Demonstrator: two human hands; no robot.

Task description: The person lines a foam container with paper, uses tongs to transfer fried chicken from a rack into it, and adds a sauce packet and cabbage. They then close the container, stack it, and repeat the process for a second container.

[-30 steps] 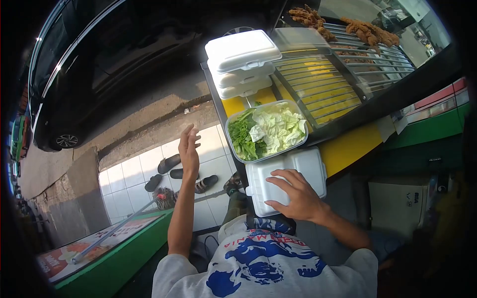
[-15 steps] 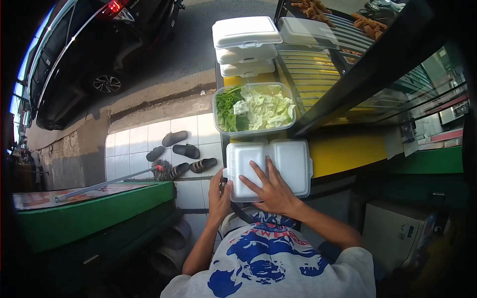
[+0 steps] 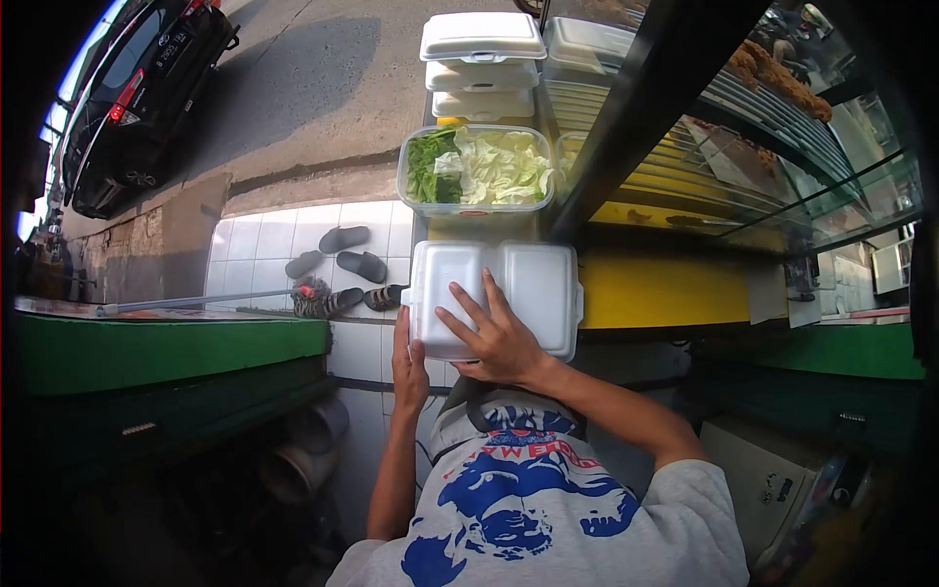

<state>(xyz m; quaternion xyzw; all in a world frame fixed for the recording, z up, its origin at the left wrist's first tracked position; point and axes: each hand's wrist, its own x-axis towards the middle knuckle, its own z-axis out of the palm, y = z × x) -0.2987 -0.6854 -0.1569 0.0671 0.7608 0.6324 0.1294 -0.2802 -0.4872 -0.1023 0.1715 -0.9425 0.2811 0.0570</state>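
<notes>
Head view of a food stall counter. A closed white foam box (image 3: 509, 293) lies at the near edge of the yellow counter (image 3: 655, 289). The right hand (image 3: 499, 338) rests flat on its lid, fingers spread. The left hand (image 3: 409, 367) touches the box's near-left corner; how its fingers close cannot be told. Just beyond the box stands a clear tub of greens and cabbage (image 3: 477, 168), and farther still a stack of foam boxes (image 3: 481, 64). Sandals (image 3: 342, 256) lie on the tiled floor, left.
</notes>
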